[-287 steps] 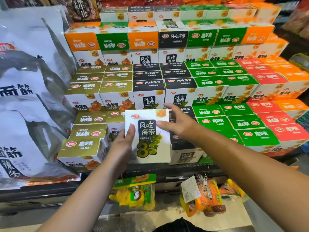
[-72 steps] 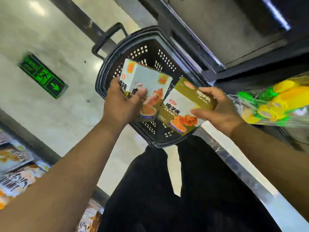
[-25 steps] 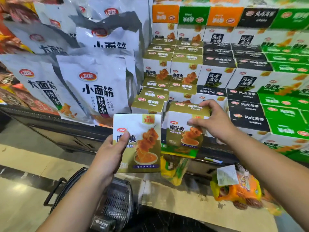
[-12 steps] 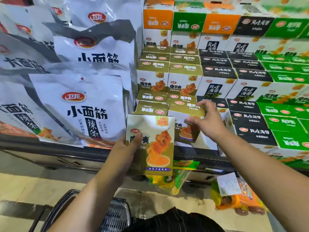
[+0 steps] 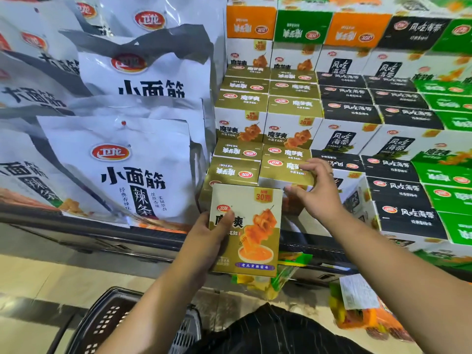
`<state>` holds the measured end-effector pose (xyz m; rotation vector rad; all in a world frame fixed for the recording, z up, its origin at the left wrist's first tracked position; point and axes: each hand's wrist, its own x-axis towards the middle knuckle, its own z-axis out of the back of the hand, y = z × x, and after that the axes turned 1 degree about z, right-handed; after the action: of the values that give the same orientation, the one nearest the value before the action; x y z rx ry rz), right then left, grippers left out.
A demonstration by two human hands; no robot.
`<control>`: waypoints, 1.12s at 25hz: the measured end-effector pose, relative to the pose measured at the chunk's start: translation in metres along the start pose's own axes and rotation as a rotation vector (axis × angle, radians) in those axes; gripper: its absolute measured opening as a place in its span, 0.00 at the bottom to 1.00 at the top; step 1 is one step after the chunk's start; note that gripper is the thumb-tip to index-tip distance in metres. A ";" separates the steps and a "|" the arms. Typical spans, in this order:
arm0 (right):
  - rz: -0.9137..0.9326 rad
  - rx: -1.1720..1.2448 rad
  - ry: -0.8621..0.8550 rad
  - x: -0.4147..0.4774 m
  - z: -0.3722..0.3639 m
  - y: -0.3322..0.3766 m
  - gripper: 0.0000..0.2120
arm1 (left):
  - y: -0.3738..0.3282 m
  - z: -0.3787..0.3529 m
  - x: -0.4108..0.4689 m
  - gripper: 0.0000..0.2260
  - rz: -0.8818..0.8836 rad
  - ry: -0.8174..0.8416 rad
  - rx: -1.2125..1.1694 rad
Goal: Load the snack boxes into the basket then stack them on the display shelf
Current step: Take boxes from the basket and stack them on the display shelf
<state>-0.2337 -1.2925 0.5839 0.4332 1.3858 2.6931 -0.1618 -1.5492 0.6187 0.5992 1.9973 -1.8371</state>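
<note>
My left hand (image 5: 208,241) grips an olive-and-white snack box (image 5: 251,231) by its left edge and holds it upright in front of the display shelf (image 5: 84,242). My right hand (image 5: 315,192) pinches a second olive box (image 5: 284,171) by its right end, thumb under its front edge and fingers on top, among the front olive boxes of the stack. More olive boxes (image 5: 265,116) rise in steps behind it. The black basket (image 5: 107,325) sits on the floor at lower left; its inside is hidden from here.
Big white snack bags (image 5: 122,164) fill the shelf to the left. Black boxes (image 5: 398,198), green boxes (image 5: 449,175) and orange ones (image 5: 251,24) stand to the right and behind. Small packets (image 5: 362,312) hang under the shelf edge. My dark trousers (image 5: 270,330) are below.
My right hand has pushed its olive box further back onto the stack. My left hand lifted its box slightly. The camera has moved closer to the shelf.
</note>
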 end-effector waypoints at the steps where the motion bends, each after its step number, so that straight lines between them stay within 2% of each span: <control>1: 0.001 -0.009 -0.007 0.000 -0.003 -0.003 0.24 | 0.001 -0.002 0.001 0.29 0.004 -0.011 0.002; 7: 0.069 -0.026 -0.033 -0.009 -0.021 -0.029 0.21 | 0.002 -0.012 0.004 0.26 -0.010 -0.027 0.004; 11: 0.141 -0.148 0.013 -0.012 -0.023 -0.038 0.29 | 0.004 -0.013 0.006 0.23 -0.012 -0.025 0.009; 13: 0.151 -0.182 0.020 -0.013 -0.022 -0.037 0.30 | 0.005 -0.014 0.005 0.23 -0.012 -0.020 -0.003; 16: 0.122 -0.229 0.016 -0.011 -0.024 -0.033 0.29 | 0.005 -0.015 0.005 0.23 -0.018 0.005 0.000; 20: 0.034 -0.406 0.062 -0.012 -0.023 -0.024 0.28 | 0.004 -0.017 0.005 0.22 -0.024 0.018 0.008; 23: 0.089 -0.345 0.101 -0.014 -0.016 -0.027 0.29 | 0.005 -0.023 0.002 0.21 -0.022 0.037 0.026; 26: 0.061 -0.221 0.146 -0.015 -0.005 -0.025 0.29 | 0.005 -0.027 0.001 0.20 -0.015 0.041 0.064; 28: 0.029 -0.107 0.145 -0.020 0.006 -0.018 0.24 | 0.005 -0.030 0.000 0.19 -0.015 0.051 0.077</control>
<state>-0.2142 -1.2812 0.5688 0.2551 1.2683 2.8564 -0.1584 -1.5188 0.6178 0.6615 1.9758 -1.9331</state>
